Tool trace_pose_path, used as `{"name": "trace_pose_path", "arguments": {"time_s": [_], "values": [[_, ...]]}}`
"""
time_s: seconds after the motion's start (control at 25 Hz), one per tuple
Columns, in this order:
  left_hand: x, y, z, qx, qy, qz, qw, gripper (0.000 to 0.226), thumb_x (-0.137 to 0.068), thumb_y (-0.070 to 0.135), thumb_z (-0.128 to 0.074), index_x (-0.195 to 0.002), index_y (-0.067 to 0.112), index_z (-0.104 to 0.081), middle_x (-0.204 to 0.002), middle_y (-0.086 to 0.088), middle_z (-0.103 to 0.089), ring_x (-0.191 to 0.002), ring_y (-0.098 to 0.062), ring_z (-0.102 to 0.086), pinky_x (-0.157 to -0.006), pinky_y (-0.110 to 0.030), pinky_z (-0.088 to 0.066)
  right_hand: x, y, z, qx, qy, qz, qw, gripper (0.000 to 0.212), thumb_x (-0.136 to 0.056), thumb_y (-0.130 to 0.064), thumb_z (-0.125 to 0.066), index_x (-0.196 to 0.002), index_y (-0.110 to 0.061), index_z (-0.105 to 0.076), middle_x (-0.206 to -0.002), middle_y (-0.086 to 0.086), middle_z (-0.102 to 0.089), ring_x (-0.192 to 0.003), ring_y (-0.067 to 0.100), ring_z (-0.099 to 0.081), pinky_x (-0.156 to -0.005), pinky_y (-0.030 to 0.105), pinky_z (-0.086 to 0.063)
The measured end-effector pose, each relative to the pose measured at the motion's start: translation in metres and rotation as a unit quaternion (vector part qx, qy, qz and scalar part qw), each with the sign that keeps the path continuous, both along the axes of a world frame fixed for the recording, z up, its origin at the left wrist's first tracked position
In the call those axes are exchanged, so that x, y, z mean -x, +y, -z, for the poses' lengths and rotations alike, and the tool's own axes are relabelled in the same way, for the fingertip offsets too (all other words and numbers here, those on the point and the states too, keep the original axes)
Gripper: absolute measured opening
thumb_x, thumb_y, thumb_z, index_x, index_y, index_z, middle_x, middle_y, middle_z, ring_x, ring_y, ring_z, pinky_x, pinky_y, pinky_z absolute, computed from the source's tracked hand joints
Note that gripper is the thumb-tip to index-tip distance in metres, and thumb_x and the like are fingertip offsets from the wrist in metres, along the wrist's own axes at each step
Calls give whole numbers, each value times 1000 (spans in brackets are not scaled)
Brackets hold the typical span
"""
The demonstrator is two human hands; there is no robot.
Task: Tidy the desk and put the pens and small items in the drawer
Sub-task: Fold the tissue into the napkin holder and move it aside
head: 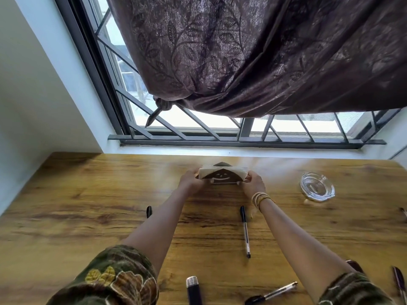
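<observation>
A wooden napkin holder (222, 174) with a smiling face cut-out and pale napkins stands near the back of the wooden desk (88, 205). My left hand (190, 179) grips its left end and my right hand (253, 182) grips its right end. A black-capped clear pen (245, 231) lies between my forearms. Another pen (272, 293) lies near the front edge. A black pen (149, 211) is half hidden behind my left arm. A dark cylinder with a silver cap (193, 290) lies at the front.
A clear glass ashtray (317, 186) sits at the right rear. More pens (399, 282) lie at the right edge, another (403, 211) further back. A dark item (354, 265) peeks from behind my right arm. A barred window (220, 130) and a knotted brown curtain (264, 62) rise behind the desk.
</observation>
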State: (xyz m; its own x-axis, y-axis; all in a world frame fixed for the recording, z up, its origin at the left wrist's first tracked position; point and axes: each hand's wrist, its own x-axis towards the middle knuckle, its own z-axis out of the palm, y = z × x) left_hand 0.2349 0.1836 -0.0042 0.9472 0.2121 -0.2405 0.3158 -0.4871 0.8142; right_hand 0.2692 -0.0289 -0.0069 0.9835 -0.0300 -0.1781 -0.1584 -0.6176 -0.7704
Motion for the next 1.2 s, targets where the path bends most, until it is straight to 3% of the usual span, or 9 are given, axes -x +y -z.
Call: {"name": "trace_pose_path", "arguments": {"time_s": [0.16,0.36,0.6,0.76,1.04,1.2], "values": [[-3,1,6,44,-13,-40,998,46,-78,26,-79,-121,15,-66,-117,-6,-68,-111,-26,-59,-96,-43,-50,-3,-2,6,-64,17,38,997,45,-79,-15,-75,-121,-8,-61,-113,15,-70,-102,28,-64,-90,41,-54],[11,5,2,104,-48,-75,991,41,-74,19,-82,-111,6,-69,-102,-6,-67,-99,-24,-60,-83,-31,-51,3,4,2,-121,17,47,991,56,-76,-16,-79,-126,-5,-56,-110,15,-69,-100,27,-64,-90,45,-55],[56,35,-9,117,-79,-122,983,33,-69,20,-85,-98,7,-75,-89,-11,-74,-89,-31,-69,-85,-51,-56,25,36,-11,-129,-2,-8,992,47,-78,-16,-77,-120,-1,-61,-106,14,-70,-92,25,-65,-86,40,-56],[107,50,-29,122,-101,-190,969,21,-72,18,-83,-89,8,-77,-81,-7,-72,-75,-19,-64,-70,-36,-51,42,67,-23,-141,16,-65,988,39,-83,-21,-71,-116,-1,-64,-94,11,-68,-82,23,-62,-81,40,-56],[200,81,-37,137,-121,-390,903,27,-74,25,-82,-93,7,-74,-79,-3,-71,-73,-16,-64,-67,-34,-51,102,149,-29,-135,53,-185,972,50,-90,-25,-63,-133,-3,-50,-121,12,-64,-107,29,-62,-96,45,-50],[236,128,-35,99,-92,-481,866,30,-73,31,-83,-87,6,-74,-79,-7,-72,-63,-17,-64,-54,-26,-53,134,213,-14,-145,79,-257,952,45,-90,-19,-63,-131,-5,-53,-126,11,-63,-112,25,-61,-99,45,-50]]}}
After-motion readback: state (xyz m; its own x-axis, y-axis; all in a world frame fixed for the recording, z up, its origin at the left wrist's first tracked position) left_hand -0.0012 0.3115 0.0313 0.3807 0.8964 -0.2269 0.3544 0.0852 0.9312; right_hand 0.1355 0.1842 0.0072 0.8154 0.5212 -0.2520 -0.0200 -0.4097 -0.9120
